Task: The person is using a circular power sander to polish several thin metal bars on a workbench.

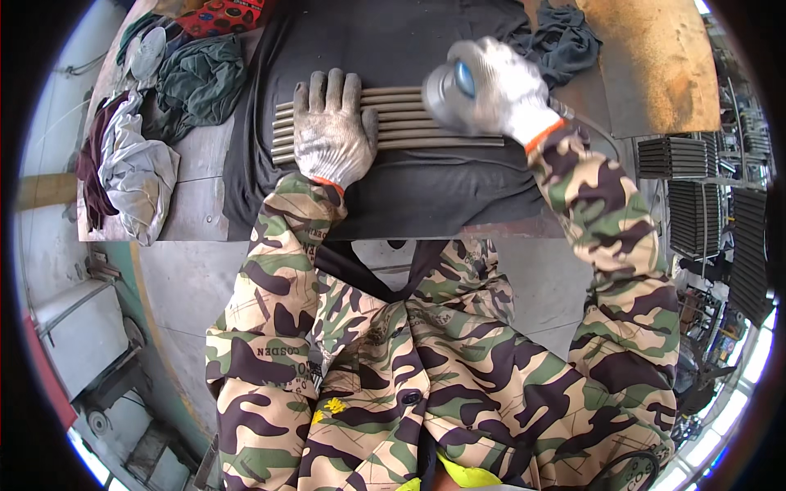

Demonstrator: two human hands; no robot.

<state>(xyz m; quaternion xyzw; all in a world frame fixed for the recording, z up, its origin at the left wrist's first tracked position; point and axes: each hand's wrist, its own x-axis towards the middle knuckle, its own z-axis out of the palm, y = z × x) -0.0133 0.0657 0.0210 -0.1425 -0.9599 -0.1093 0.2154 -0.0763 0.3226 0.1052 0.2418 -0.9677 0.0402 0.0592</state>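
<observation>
Across the black cloth (442,184) on the table (201,176), a row of thin metal rods (397,116) lies side by side, running left to right in front of you; your left hand (332,131), in a pale, grubby knit glove, rests palm down over their left part, fingers straight and slightly apart, thumb off to the right, gripping nothing; your right hand (506,86), gloved too, is curled around a round grey power tool (442,98) with a blue spot, over the right part of the rods; the tool is blurred, so whether its underside touches them cannot be told; a dark hose (599,133) shows behind your right wrist; left of the black cloth lie a dark green rag (201,78), a pale grey rag (139,172) and a maroon rag (92,168); to the right, a bundled dark rag (565,47) sits near a stained brown board (663,69); past the table's right side are stacks of dark bars (675,157).
</observation>
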